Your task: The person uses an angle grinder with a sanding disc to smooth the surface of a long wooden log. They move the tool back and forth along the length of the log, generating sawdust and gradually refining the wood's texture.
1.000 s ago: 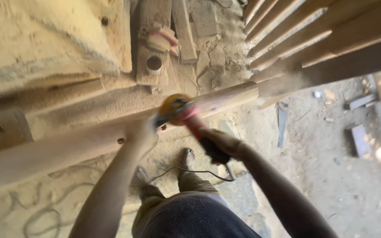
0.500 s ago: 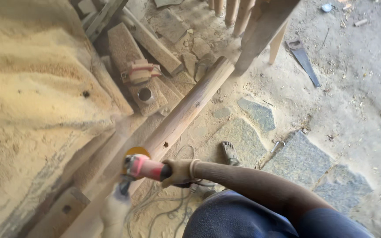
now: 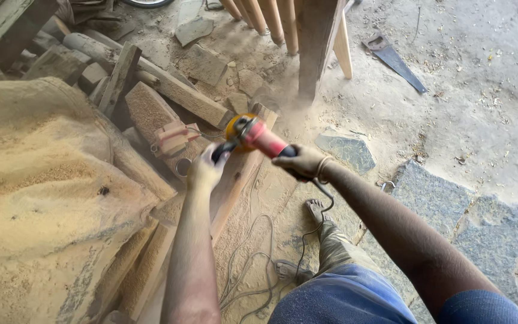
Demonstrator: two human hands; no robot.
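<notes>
We have both hands on the red-bodied angle grinder with the yellow guard [image 3: 253, 135]: right hand [image 3: 300, 162] clenched round the rear of the red body, left hand [image 3: 205, 170] closed on the black side handle just below and left of the guard. The grinder's long axis runs from the right grip up and left to the disc end, so the working end lies ahead of the right hand and just above the left; the left is the nearer one to the disc. The disc end sits at the upper end of the long pale wooden beam [image 3: 235, 180], which slants from lower left, under the left forearm, up to the right; grinder axis crosses the beam axis at an angle. Whether the disc touches wood we cannot tell, blurred, though dust hangs just beyond it. A black power cord [image 3: 253, 264] trails from the tool's rear down to the sawdust-covered floor [image 3: 253, 222] near our feet. A sawdust-coated cloth heap [image 3: 49, 198] lies left, a handsaw [image 3: 394, 60] well apart at upper right.
</notes>
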